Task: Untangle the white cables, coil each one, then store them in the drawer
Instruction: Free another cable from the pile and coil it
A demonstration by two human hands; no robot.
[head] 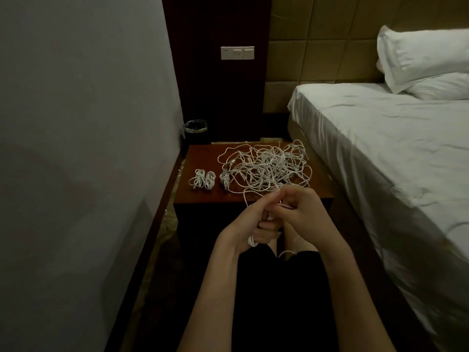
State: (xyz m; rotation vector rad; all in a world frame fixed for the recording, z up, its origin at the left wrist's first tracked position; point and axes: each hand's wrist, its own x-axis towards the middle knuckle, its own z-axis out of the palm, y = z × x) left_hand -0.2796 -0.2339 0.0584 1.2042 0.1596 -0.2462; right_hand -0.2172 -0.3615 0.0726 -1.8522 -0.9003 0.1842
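**Coiling a cable over the nightstand**

Head view: left hand grips a small coil of white cable, fingers curled round it. Right hand touches the left and pinches the same cable. Tangled cables lie on the nightstand; three coiled bundles sit beside them. Bin behind, contents unclear. Drawer not visible.

On the tabletop, three coiled cables lie left of the tangled cables; the bed stands right.
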